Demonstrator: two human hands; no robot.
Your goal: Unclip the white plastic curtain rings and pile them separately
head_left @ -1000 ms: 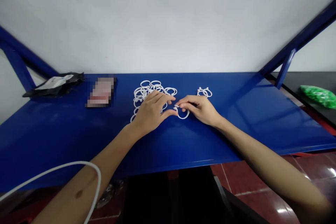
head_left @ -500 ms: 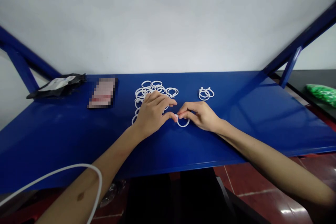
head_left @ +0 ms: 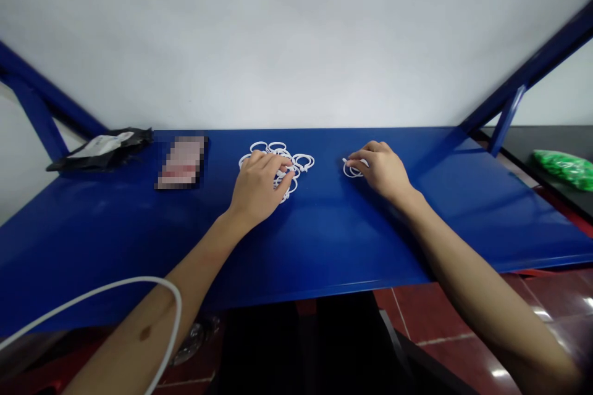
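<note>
Near the back edge of the blue table (head_left: 324, 241), the left hand (head_left: 259, 188) lies on the big pile of white rings (head_left: 303, 162), fingers bent over it; I cannot tell if it grips one; the right hand (head_left: 382, 170) touches the small bunch of rings (head_left: 351, 170) with its fingertips; its hold is hidden too; this looks like sorting rings; lifting one likely needs a careful pinch.

Blue table (head_left: 115, 241), flat, with a blue frame strut (head_left: 532, 68) rising at each rear corner.
Black bag (head_left: 99, 148) with white label, far left rear.
Blurred pinkish item (head_left: 181, 162), just right of it.
White cable (head_left: 92, 296), looping at lower left.
Green bag (head_left: 563, 168), on a dark counter (head_left: 523, 142) at right.
White wall (head_left: 296, 31) behind.
Red-tiled floor (head_left: 440, 321) below.
</note>
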